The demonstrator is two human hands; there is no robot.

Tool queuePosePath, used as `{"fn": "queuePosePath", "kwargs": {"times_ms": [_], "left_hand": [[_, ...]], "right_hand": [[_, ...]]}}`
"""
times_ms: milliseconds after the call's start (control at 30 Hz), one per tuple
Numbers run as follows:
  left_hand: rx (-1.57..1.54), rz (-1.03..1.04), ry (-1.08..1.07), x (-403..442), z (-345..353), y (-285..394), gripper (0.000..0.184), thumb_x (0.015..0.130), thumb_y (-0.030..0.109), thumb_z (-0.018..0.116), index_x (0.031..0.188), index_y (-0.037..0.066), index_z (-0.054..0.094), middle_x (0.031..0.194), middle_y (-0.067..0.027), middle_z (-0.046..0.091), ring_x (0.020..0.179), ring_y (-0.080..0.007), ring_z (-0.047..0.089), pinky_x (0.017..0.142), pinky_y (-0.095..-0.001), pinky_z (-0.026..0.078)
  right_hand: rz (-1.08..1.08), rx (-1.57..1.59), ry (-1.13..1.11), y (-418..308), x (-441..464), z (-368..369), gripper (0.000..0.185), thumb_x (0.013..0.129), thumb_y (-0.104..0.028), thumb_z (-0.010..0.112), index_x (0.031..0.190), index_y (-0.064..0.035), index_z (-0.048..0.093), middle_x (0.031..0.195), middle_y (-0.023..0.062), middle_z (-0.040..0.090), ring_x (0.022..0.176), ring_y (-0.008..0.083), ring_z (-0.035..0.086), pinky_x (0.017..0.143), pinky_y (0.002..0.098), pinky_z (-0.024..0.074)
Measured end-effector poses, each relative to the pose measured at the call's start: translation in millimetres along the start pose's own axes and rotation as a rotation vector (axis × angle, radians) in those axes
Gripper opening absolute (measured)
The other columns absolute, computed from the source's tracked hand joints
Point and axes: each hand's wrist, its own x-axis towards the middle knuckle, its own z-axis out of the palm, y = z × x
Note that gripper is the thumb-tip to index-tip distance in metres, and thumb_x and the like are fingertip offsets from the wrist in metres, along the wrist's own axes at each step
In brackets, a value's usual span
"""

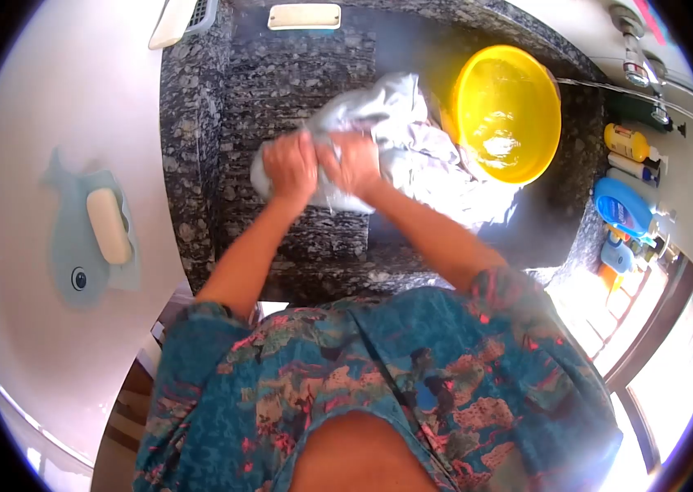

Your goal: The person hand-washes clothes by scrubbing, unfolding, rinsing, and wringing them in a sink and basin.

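A wet, light grey-white cloth (400, 111) lies bunched on the ridged dark stone washboard (297, 78) of the sink. My left hand (290, 168) is closed on the cloth's left part, its fingers curled into the fabric. Right beside it, my right hand (352, 164) also grips the cloth, knuckles up. Toward the right the rest of the fabric spreads in folds into bright sunlight. A yellow tub (556, 115) of water stands just past the cloth's right end.
A scrubbing brush (304, 16) lies at the sink's back edge. A tap (636, 70) on the right wall runs a thin stream toward the tub. Several bottles, one a blue bottle (621, 207), line the right ledge. On the left wall a whale-shaped holder (76, 238) carries a soap bar (109, 225).
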Motion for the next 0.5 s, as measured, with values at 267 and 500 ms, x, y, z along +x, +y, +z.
{"fn": "queuePosePath", "kwargs": {"times_ms": [267,500], "left_hand": [[0.086,-0.1,-0.182,64.9,18.0,-13.7,0.053,0.096,0.034,0.03,0.071,0.006,0.067,0.079,-0.0166,0.067,0.078,-0.0376,0.062,0.075,-0.0494,0.043],[-0.356,-0.252,0.108,-2.8,-80.9,8.8,0.037,0.089,0.04,0.056,0.108,0.008,0.058,0.088,-0.0108,0.06,0.075,-0.0316,0.061,0.074,-0.0461,0.047]], "right_hand": [[0.045,-0.459,-0.131,25.9,66.8,14.5,0.035,0.088,-0.037,0.044,0.091,-0.0095,0.065,0.083,0.0215,0.066,0.076,0.0341,0.067,0.066,0.0419,0.0539],[-0.058,-0.091,0.167,-41.1,11.6,-30.5,0.039,0.089,-0.036,0.047,0.088,-0.0013,0.065,0.071,0.0194,0.065,0.065,0.0317,0.065,0.059,0.0417,0.0523]]}}
